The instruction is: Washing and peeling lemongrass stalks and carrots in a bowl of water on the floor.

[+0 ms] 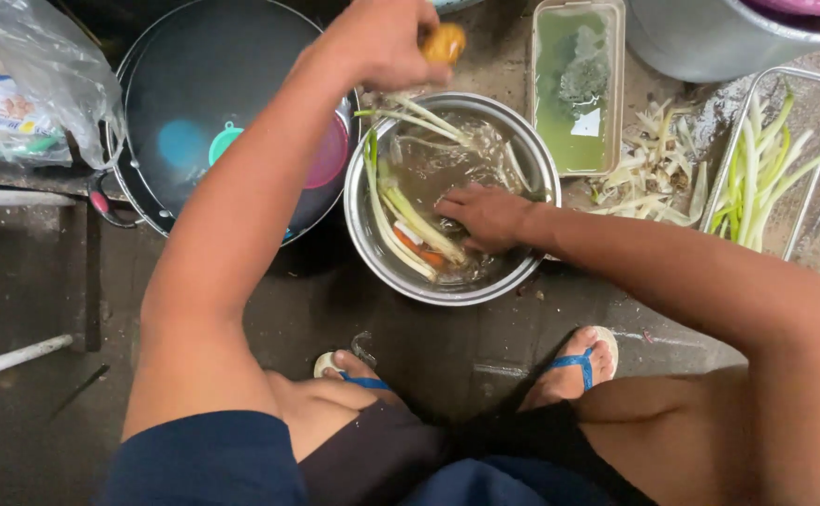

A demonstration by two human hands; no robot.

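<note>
one small orange-yellow vegetable [444,43], wet

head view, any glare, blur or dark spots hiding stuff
Head view: the water in the metal bowl glints and ripples, blurring the stalks around the right hand; the left hand and its orange piece look slightly motion-soft; the wok carries a pale blue reflection; the floor at lower left is dim.

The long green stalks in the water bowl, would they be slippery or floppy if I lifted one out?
The stalks lie soaking in the metal bowl, so probably slick in a wet grip. They look long and thin, curving along the bowl's wall, so one would likely droop some. Probably light too.
</note>
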